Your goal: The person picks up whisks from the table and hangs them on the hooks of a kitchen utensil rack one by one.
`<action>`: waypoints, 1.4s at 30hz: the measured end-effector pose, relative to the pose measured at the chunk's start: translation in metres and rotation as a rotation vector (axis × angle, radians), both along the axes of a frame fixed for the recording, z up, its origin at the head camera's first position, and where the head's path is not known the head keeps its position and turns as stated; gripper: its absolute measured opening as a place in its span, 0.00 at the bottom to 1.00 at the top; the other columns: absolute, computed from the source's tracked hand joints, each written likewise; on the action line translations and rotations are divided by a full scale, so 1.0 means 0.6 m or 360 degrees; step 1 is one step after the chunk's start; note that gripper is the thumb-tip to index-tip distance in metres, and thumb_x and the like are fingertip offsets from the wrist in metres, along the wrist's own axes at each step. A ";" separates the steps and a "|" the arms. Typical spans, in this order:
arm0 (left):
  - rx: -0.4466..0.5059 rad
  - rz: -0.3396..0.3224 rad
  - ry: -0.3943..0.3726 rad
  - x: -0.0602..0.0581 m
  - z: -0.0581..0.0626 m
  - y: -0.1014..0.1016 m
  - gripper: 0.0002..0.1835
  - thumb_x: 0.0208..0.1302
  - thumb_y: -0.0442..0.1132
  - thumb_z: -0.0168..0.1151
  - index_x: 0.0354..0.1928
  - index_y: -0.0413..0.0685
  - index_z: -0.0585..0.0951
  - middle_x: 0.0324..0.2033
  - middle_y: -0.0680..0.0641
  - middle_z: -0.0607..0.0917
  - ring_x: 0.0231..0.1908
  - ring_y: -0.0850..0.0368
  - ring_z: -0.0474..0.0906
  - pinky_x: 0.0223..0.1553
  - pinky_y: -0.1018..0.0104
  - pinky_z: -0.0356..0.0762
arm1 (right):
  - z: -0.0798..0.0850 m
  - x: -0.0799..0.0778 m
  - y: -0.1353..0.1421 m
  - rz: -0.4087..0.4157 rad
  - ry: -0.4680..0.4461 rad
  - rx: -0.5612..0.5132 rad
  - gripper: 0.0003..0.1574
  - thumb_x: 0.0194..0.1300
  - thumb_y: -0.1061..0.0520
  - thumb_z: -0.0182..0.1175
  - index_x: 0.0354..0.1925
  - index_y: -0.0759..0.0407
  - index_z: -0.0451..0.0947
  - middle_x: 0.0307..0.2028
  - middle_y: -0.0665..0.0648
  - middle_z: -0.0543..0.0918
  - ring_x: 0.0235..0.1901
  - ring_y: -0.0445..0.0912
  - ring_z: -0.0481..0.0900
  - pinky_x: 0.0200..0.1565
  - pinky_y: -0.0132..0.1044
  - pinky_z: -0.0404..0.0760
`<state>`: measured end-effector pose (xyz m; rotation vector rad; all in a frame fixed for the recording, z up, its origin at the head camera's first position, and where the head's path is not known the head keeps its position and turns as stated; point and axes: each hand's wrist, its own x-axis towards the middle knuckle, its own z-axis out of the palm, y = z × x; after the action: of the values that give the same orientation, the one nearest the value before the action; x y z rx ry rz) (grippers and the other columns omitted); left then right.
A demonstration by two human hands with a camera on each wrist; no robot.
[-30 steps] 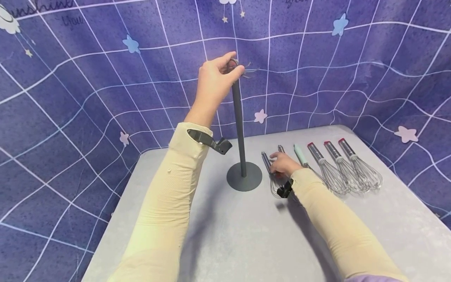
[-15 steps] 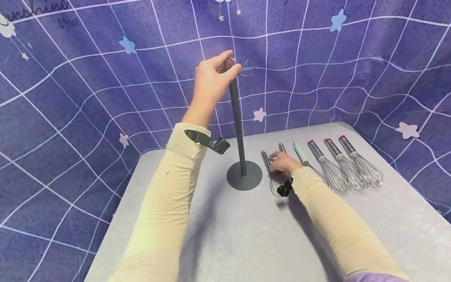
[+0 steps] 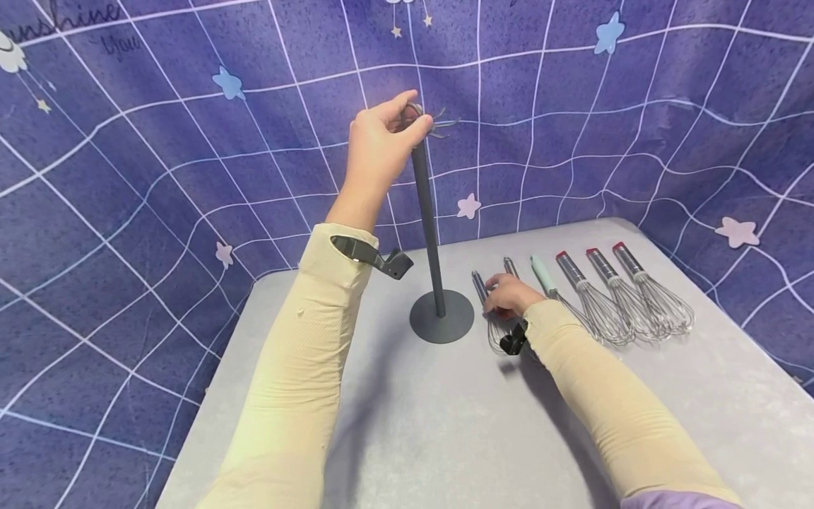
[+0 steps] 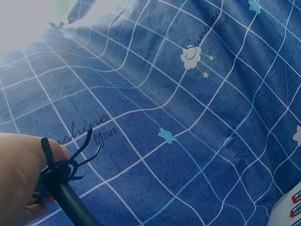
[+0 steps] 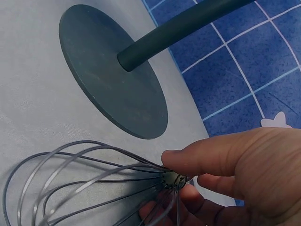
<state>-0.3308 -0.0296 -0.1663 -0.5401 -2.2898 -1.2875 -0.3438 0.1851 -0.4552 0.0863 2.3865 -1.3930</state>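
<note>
My left hand [image 3: 378, 148] grips the top of a tall dark grey stand [image 3: 427, 226], thumb and forefinger around its ring of thin hooks [image 4: 84, 146]. The stand is upright on a round base [image 3: 441, 331]. To its right, my right hand [image 3: 514, 293] is low over the table at the leftmost whisk [image 3: 480, 284]. In the right wrist view, the thumb and fingers pinch this whisk at its neck [image 5: 171, 179], where the wires meet the handle. Beside it lies a second whisk [image 3: 510, 266], partly hidden by the hand.
A whisk with a mint-green handle [image 3: 543, 274] lies right of my right hand. Farther right are three larger whisks, one of them with a red-tipped handle [image 3: 628, 260]. A blue gridded curtain [image 3: 547, 127] stands behind the grey table [image 3: 445, 431].
The head view has shifted slightly. Both hands keep nearly the same places, the left at the stand's top and the right at the leftmost whisk.
</note>
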 end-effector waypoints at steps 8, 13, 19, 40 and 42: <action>0.0001 -0.0012 -0.0005 -0.002 -0.001 -0.002 0.25 0.65 0.45 0.70 0.64 0.53 0.81 0.46 0.52 0.88 0.52 0.65 0.83 0.56 0.76 0.73 | 0.000 -0.002 0.000 0.0007 -0.0015 -0.0007 0.46 0.54 0.72 0.63 0.71 0.70 0.61 0.42 0.64 0.77 0.34 0.50 0.78 0.38 0.42 0.86; 0.0011 -0.0012 -0.0010 -0.003 -0.001 -0.001 0.25 0.65 0.46 0.70 0.64 0.54 0.81 0.47 0.52 0.89 0.53 0.65 0.83 0.57 0.76 0.72 | -0.002 -0.004 0.001 0.0003 -0.0043 -0.0053 0.48 0.54 0.71 0.62 0.73 0.68 0.59 0.41 0.64 0.77 0.33 0.51 0.79 0.38 0.43 0.86; 0.0012 -0.0005 -0.0021 -0.001 -0.001 0.000 0.25 0.65 0.46 0.70 0.64 0.54 0.81 0.47 0.53 0.89 0.53 0.65 0.83 0.58 0.76 0.72 | -0.005 -0.006 0.003 0.0030 -0.0051 -0.0149 0.50 0.54 0.71 0.60 0.75 0.67 0.57 0.42 0.64 0.77 0.31 0.49 0.79 0.38 0.43 0.85; 0.0006 0.0000 -0.0014 -0.001 0.000 0.003 0.24 0.65 0.45 0.70 0.63 0.53 0.81 0.45 0.52 0.88 0.51 0.65 0.83 0.56 0.77 0.73 | -0.010 -0.018 0.012 0.0027 -0.0140 -0.0320 0.55 0.51 0.71 0.61 0.77 0.64 0.54 0.27 0.55 0.76 0.25 0.45 0.76 0.33 0.40 0.84; 0.0002 0.0002 -0.0019 -0.001 0.000 0.003 0.24 0.65 0.45 0.70 0.63 0.54 0.81 0.46 0.53 0.89 0.51 0.65 0.83 0.55 0.77 0.73 | -0.009 -0.020 0.014 0.0014 -0.0136 -0.0341 0.55 0.52 0.71 0.61 0.77 0.63 0.54 0.27 0.55 0.75 0.25 0.45 0.76 0.33 0.40 0.84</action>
<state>-0.3315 -0.0277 -0.1662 -0.5319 -2.2981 -1.2950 -0.3556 0.1935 -0.4603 0.0765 2.1530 -1.5982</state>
